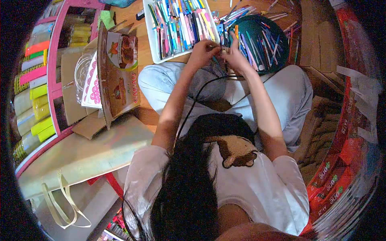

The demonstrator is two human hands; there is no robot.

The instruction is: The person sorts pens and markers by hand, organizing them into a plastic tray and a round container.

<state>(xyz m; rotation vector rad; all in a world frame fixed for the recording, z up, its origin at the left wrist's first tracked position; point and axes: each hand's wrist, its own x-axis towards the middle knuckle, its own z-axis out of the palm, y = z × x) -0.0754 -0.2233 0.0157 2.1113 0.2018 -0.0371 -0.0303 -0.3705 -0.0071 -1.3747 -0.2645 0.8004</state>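
Note:
My left hand (204,54) is closed, with its fingertips pinched together beside my right hand. One finger of my right hand (236,59) points up, while the others curl round something small and slim between the two hands, too small to name. Just left of my hands lies a white tray (156,56) packed with rows of pens and markers (183,30). On the right, close to my right hand, a dark green round basin (281,44) holds loose pens and pencils (257,46).
Loose pens (241,14) lie behind the basin. A cardboard box (120,76) stands left of my crossed legs. Farther left is a pink-framed shelf (55,76) of coloured rolls. Red packages (333,180) line the right edge. A black cable (192,106) runs past my lap.

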